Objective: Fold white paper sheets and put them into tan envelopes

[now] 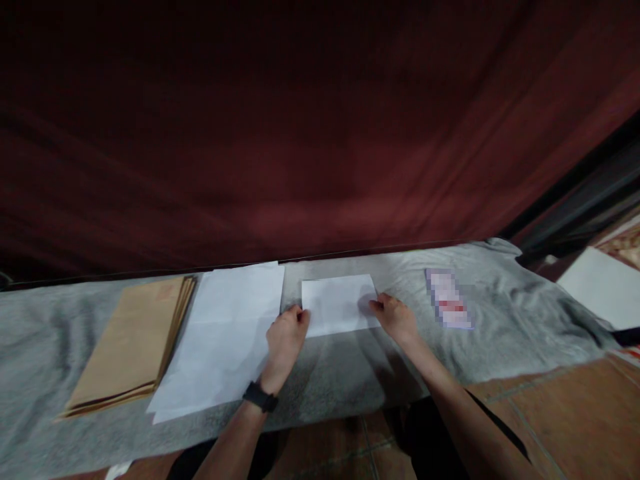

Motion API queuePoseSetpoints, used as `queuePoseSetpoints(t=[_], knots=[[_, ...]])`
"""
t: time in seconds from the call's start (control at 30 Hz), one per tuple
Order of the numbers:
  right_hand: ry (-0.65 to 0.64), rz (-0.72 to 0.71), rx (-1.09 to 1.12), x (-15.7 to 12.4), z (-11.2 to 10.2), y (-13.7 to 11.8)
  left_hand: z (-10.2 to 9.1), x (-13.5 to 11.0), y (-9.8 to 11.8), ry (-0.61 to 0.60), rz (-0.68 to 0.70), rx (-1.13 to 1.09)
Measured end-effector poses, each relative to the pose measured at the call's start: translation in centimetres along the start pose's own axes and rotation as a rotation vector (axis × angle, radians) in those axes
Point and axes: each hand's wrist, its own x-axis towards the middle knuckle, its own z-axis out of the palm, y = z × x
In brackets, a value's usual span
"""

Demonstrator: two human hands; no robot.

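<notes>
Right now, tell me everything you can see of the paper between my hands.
The paper is white, rectangular, smooth-looking, lying flat on the gray cloth, right of the bigger sheets. The left hand touches its left end; the right hand, its right end. No writing shows; whether it's folded, I can't tell.

Dark red curtain (320, 147) fills 9 to 2 o'clock, faint creases near 2. Grey blanket (525, 313) runs below, 8 to just past 3. Brown tile floor (580, 413) at 4. Dim light; 10 o'clock nearly black.
</notes>
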Motion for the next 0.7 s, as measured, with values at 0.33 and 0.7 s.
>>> queuePoseSetpoints(t=[0.33,0.7], knots=[[0.349,-0.180,-0.066,-0.6,0.7,-1.8,0.7,-0.1,0.5,0.061,0.031,0.107],[0.210,-0.430,-0.052,-0.7,4.3,-5.2,0.5,0.1,0.4,0.037,0.034,0.106]])
